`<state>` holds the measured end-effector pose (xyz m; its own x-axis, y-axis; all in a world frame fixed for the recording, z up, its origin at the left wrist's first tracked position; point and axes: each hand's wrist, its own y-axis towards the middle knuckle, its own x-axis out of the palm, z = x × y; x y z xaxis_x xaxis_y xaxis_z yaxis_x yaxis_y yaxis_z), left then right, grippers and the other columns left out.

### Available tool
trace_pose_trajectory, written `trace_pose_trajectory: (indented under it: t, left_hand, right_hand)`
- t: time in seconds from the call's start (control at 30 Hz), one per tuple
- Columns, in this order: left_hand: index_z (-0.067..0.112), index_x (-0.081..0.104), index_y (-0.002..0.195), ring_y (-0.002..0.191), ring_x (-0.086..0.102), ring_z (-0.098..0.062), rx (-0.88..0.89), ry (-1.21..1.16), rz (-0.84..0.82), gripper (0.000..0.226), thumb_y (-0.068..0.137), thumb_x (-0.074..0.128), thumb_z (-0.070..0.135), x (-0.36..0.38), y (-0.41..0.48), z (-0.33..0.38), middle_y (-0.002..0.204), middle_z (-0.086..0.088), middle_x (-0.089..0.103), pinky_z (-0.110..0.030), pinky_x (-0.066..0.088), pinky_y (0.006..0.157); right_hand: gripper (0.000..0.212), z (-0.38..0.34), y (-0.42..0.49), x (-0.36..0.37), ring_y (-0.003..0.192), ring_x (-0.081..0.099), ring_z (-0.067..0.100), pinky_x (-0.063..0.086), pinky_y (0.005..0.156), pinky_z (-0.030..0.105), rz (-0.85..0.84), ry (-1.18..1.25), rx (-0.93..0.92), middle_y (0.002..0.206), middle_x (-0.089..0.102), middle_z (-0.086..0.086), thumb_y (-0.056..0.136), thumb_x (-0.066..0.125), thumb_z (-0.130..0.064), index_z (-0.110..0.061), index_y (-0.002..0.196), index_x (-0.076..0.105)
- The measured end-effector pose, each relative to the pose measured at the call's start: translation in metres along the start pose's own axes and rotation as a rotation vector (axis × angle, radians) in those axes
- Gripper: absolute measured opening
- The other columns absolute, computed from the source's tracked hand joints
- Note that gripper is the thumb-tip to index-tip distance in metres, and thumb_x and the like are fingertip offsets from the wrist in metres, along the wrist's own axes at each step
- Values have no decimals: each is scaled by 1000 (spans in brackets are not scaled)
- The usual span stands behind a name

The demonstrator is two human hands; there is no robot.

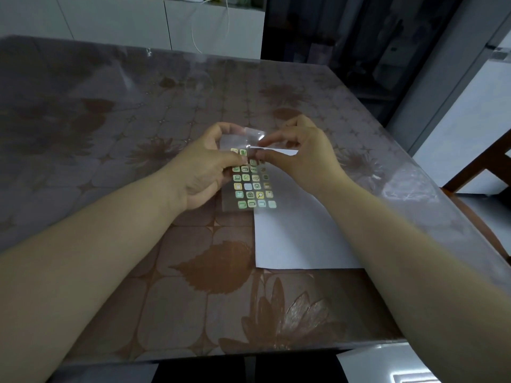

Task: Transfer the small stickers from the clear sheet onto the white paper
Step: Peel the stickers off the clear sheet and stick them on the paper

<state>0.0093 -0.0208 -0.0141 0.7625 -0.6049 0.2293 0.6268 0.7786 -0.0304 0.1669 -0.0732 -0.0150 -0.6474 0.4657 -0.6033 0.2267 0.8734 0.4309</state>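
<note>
Head view. The clear sheet, a thin transparent plastic rectangle, is held just above the table, over the far left corner of the white paper. The small stickers, square printed labels in green, yellow and pale blue, sit on it in four columns.

The left hand grips the clear sheet by its left edge, fingers curled beneath and thumb on top near the upper rows. The right hand closes thumb and forefinger in a narrow pinch on the upper right part of the clear sheet; whether a sticker is already lifted cannot be told.

Handling: judge the clear sheet as light, limp and slippery; its top edge curls. Support it close to the row being worked. Take each sticker by one corner; it is likely thin and prone to folding onto itself.

The white paper, a plain rectangular sheet, lies flat toward the right edge of the table. The table carries a brown floral cloth under a glossy transparent cover. White cabinets stand beyond the far edge; a wooden chair stands at the right edge.
</note>
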Motion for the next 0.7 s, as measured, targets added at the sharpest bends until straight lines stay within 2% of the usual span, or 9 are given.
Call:
trace_pose_trajectory:
  t: [0.23,0.33,0.47,0.63,0.7]
  left_hand:
    - [18,51,100,66,65,-14,10,-67,95,32,82,55,-9,0,2,0,87,-10,63,-24,54,58]
    - [17,51,105,60,63,-11,4,-61,127,33,83,56,-7,-1,3,1,80,-7,62,-22,54,58]
    - [14,53,113,59,64,-11,1,-70,135,34,84,55,-5,0,1,1,79,-7,63,-22,54,58]
    - [13,56,108,63,66,-12,-6,-102,113,29,85,54,-5,-1,2,2,77,-7,66,-24,55,60]
    - [12,56,106,64,67,-12,-20,-117,110,28,85,54,-5,-2,2,1,78,-7,67,-23,56,62]
  right_hand:
    - [23,0,1,1,75,46,0,41,70,6,86,18,-109,85,44,-4,73,76,-23,-27,94,69]
    - [21,1,1,2,79,48,7,45,72,11,118,13,-137,81,42,-10,74,75,-21,-19,95,73]
    - [17,3,1,2,77,46,0,40,71,5,156,1,-192,77,40,-15,75,74,-19,-17,92,75]
    - [20,2,1,3,75,47,3,46,68,12,164,-31,-244,77,39,-16,75,74,-23,-17,94,74]
    - [19,2,1,4,75,52,9,50,70,19,160,-36,-261,77,41,-15,76,73,-22,-15,94,74]
